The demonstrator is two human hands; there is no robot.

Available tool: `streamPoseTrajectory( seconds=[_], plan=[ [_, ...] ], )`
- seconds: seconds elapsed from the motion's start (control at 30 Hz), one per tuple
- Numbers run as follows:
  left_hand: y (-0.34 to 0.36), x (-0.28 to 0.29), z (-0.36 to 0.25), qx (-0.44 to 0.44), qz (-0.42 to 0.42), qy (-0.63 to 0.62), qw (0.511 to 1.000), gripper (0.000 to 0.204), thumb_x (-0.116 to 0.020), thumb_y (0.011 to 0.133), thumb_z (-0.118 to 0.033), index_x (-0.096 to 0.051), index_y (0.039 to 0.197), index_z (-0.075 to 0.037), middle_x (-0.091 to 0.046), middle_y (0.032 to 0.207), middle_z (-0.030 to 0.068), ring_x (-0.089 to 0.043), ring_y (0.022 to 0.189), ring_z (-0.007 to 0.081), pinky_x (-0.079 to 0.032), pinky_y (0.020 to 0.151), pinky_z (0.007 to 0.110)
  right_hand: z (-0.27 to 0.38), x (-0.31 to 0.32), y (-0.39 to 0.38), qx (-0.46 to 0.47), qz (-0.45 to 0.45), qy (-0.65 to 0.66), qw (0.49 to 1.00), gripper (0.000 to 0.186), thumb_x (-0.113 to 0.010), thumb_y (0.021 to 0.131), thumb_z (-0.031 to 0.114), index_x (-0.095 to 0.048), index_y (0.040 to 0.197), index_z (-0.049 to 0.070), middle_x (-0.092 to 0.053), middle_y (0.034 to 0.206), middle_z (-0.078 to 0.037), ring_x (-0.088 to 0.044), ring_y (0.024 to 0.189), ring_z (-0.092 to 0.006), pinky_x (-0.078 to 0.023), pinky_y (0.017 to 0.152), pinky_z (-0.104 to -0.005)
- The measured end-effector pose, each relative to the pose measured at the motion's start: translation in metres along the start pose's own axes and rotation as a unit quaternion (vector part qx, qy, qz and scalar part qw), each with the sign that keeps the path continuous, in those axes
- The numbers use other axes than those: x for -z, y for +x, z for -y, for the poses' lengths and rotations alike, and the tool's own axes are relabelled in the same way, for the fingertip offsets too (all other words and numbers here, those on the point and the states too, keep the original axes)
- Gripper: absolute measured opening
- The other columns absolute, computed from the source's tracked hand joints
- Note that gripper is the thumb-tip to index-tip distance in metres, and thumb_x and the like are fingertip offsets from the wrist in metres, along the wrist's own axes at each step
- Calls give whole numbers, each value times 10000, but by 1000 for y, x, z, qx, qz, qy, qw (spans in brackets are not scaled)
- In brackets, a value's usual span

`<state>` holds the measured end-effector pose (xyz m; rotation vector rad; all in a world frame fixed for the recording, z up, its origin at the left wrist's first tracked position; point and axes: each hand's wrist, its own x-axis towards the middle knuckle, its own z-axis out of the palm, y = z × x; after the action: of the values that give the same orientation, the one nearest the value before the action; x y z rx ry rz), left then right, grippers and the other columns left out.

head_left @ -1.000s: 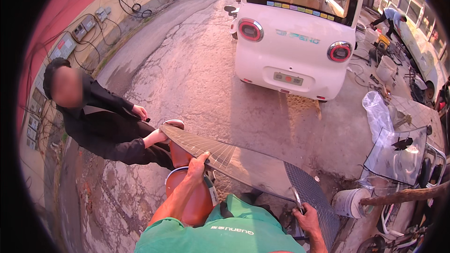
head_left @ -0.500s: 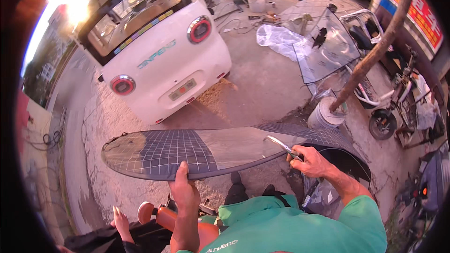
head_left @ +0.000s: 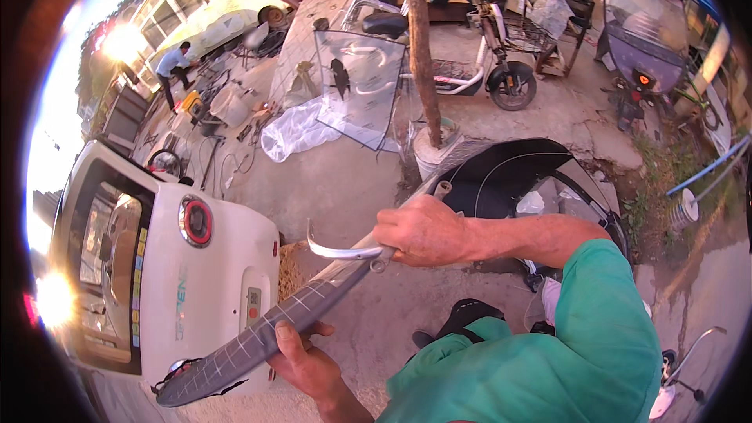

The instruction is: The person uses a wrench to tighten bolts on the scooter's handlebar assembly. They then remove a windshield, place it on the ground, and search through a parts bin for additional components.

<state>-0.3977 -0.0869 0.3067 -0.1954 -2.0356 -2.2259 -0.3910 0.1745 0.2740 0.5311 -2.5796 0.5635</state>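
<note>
A long grey panel with a white grid pattern and dark rim (head_left: 274, 327) slants from the lower left up toward the middle. It now shows nearly edge-on. My left hand (head_left: 309, 364) holds its lower edge, thumb on one face and fingers spread beneath. My right hand (head_left: 427, 231) is closed around the handle end of a curved metal hook (head_left: 341, 252), against the panel's upper part. The hook's shiny bent end points left, over the panel. Beyond my right wrist, a broad curved black piece (head_left: 501, 176) spreads out; whether it is joined to the panel is hidden.
A white minivan (head_left: 219, 266) stands close on the left. A wooden pole (head_left: 419, 55) rises from a white bucket (head_left: 435, 149) ahead. Behind lie a framed clear sheet (head_left: 364, 82), plastic film (head_left: 298, 133) and an electric scooter (head_left: 493, 55). Another person (head_left: 174, 70) bends far left.
My view has swung right, so the van now sits farther left. The panel has tipped from broadside to nearly edge-on and slants steeply. Both hands keep hold.
</note>
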Motion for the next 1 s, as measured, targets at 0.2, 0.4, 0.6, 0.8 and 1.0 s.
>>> streamPoseTrajectory(
  seconds=[0.2, 0.4, 0.6, 0.8, 1.0],
  plan=[
    [43, 0, 4, -207, 205, 68, 954, 719, -560, 945, -514, -427, 1386, 38, -635, 1120, 134, -620, 1009, 234, -506, 908, 361, -87, 117, 38, -100, -204, -94, 969, 292, -790, 773, 290, -609, 794, 62, -616, 798, -124, -639, 798, -357, -495, 683, -457],
    [91, 50, 42, -342, 77, 143, 926, 378, -598, 983, -178, -507, 1258, 64, -660, 1112, 186, -669, 947, 259, -594, 791, 385, -151, 228, -1, -265, -255, -120, 922, 415, -794, 765, 421, -731, 967, 64, -681, 765, -195, -682, 758, -358, -510, 674, -439],
    [166, 9, 84, -295, 64, 119, 946, 386, -596, 985, -191, -501, 1267, 54, -650, 1141, 184, -664, 972, 267, -590, 805, 394, -166, 233, -48, -317, -430, -94, 840, 522, -816, 741, 452, -711, 1035, 34, -691, 805, -195, -685, 785, -320, -510, 744, -398],
    [214, -26, 130, -51, 165, -90, 981, 394, -595, 987, -205, -495, 1276, 44, -640, 1170, 182, -659, 997, 274, -585, 819, 403, -166, 185, -32, -312, -539, 27, 782, 462, -836, 744, 378, -695, 974, 4, -689, 769, -133, -658, 739, -233, -496, 720, -365],
    [260, -22, 177, 324, 148, -388, 850, 403, -593, 989, -218, -489, 1284, 35, -630, 1200, 180, -654, 1022, 281, -581, 833, 412, -200, 186, 35, -326, -545, 15, 772, 527, -843, 739, 413, -694, 950, -47, -698, 756, -158, -675, 749, -233, -513, 722, -359]
  ],
)
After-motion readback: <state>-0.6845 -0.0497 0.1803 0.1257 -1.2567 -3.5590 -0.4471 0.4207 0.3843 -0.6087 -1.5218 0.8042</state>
